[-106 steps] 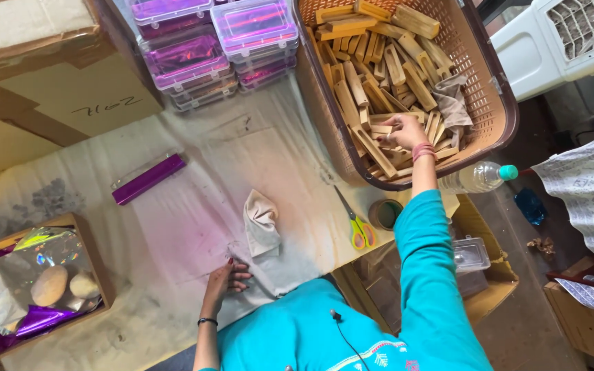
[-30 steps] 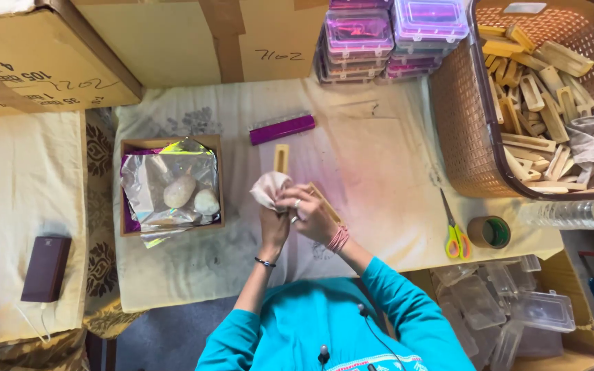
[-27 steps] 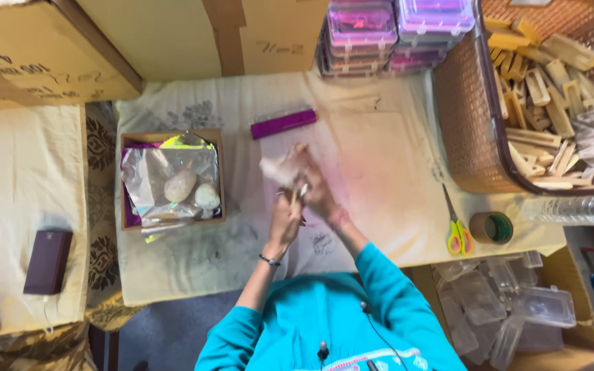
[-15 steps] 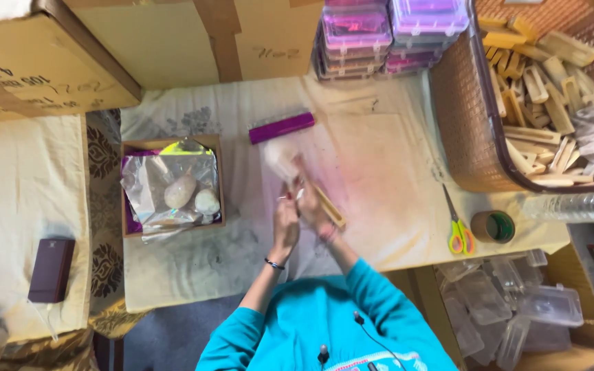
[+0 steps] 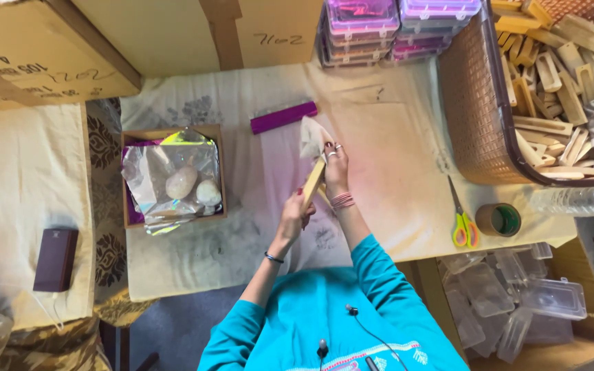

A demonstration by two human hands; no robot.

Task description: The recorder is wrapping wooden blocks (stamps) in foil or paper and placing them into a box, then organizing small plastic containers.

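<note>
Above the surface, the left hand gripped the wooden piece's lower end to steady it, while the right hand pinched a cloth against its top, apparently for wiping

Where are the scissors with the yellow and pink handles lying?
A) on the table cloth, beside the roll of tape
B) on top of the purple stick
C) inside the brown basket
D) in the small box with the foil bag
A: the scissors lie flat on the table cloth, just left of the roll of tape, outside the brown basket.
</note>
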